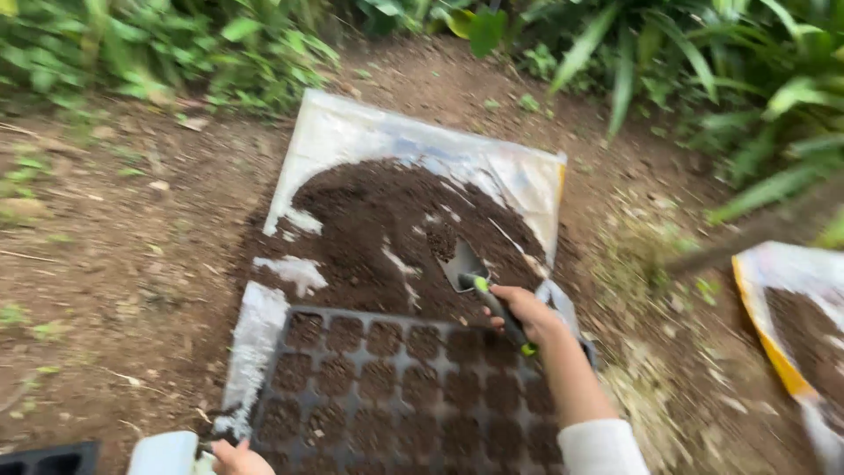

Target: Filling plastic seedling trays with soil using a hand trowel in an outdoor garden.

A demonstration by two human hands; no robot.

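trowel lifts soil above the seed tray

the right hand [527,312] reaches forward from a white sleeve, its grip clenched around the dark handle of a small trowel [479,286] with green trim at both ends of the handle. the metal blade points away from the person and carries a little dark soil; it sits over the heap of potting soil [378,224] spread on a white plastic sheet [352,132] laid flat on the bare ground.

just in front of the person, partly on the same sheet, lies a black seedling tray [387,387] with many small cells, each filled with dark soil. the trowel handle hangs above the tray's far right edge, where tray meets soil heap.

the left hand [237,459] shows only at the bottom edge of the view, beside a white object [163,453] at the tray's near left corner; how its grip stands cannot be told.

a second black tray's corner [48,459] peeks in at bottom left. to the right, well apart, lies another bag [782,352] with a yellow edge and soil on it. green leafy plants [703,70] border the far side of the earth.
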